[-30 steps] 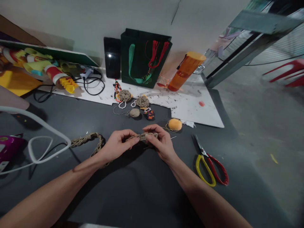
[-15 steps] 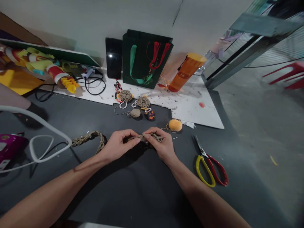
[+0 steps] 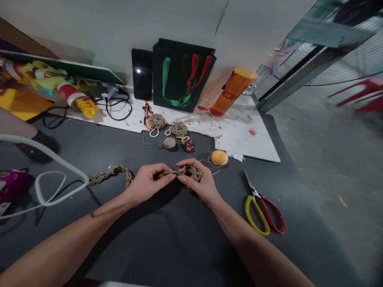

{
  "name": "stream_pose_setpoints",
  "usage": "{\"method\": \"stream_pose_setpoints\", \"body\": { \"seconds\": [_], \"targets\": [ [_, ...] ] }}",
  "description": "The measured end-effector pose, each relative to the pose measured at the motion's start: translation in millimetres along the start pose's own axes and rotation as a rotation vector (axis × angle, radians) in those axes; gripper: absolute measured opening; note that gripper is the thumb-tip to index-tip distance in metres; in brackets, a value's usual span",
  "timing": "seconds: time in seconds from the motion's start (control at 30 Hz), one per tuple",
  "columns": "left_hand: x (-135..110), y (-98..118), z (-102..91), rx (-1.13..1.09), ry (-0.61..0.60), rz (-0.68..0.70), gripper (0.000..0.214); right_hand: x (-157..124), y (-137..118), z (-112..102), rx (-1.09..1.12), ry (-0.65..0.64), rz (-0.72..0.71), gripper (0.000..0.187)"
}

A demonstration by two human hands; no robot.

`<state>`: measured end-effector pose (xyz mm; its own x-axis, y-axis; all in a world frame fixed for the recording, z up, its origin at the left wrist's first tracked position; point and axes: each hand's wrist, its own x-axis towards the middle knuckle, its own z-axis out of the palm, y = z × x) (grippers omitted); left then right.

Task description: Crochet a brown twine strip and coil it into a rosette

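Observation:
A long brown crocheted strip point(image 3: 110, 174) lies curved on the dark table and runs under my left hand point(image 3: 151, 182), which pinches it between thumb and fingers. Close by on the right, my right hand point(image 3: 200, 181) is closed on the same strip, with a loopy end showing between its thumb and forefinger. A thin pale needle or hook point(image 3: 215, 173) sticks out just past the right fingers. Beyond the hands sit a yellow-orange ball of yarn point(image 3: 219, 158) and a small beige yarn ball point(image 3: 169, 143). Two coiled brown rosettes point(image 3: 179, 129) with white beads lie farther back.
Scissors point(image 3: 257, 203) with yellow and red handles lie to the right. A dark green gift bag point(image 3: 182, 75), a black phone point(image 3: 142, 74) and an orange bottle point(image 3: 233, 91) stand along the wall on a white board point(image 3: 248, 143). A white cable point(image 3: 60, 159) loops at left.
My right fingers have shifted slightly on the strip, so more of its looped end shows, opened out beside the thumb. My left hand keeps its pinch; the view has shifted slightly.

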<state>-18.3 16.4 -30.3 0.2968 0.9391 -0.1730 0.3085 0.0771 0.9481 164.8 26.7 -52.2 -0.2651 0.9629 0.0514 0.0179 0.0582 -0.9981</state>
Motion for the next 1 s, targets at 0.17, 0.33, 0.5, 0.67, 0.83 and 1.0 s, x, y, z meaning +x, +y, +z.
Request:
{"method": "stream_pose_setpoints", "body": {
  "seconds": [0.17,0.33,0.5,0.67,0.83,1.0],
  "targets": [
    [-0.8,-1.1,3.6,-0.038,-0.024,-0.005,0.023,0.6,-1.1,3.0,-0.079,0.015,-0.108,0.018],
    [-0.1,1.0,-0.7,0.012,0.003,0.002,0.026,0.5,12.4,1.9,0.014,0.204,-0.033,0.02],
    [0.3,2.1,-3.4,0.008,0.012,0.003,0.027,3.4,18.7,1.2,0.084,0.271,-0.053,0.019],
    [0.7,0.9,-2.4,0.017,0.012,0.022,0.027,1.7,13.7,-0.6,0.034,0.14,-0.024,0.02],
    [0.6,-2.8,2.0,0.006,-0.017,0.0,0.026,-1.1,1.7,1.1,-0.146,0.007,-0.144,0.02],
    [-0.3,-1.7,2.5,0.011,-0.006,0.016,0.024,-1.1,3.4,4.3,-0.126,0.115,-0.119,0.013]
  ]
}}
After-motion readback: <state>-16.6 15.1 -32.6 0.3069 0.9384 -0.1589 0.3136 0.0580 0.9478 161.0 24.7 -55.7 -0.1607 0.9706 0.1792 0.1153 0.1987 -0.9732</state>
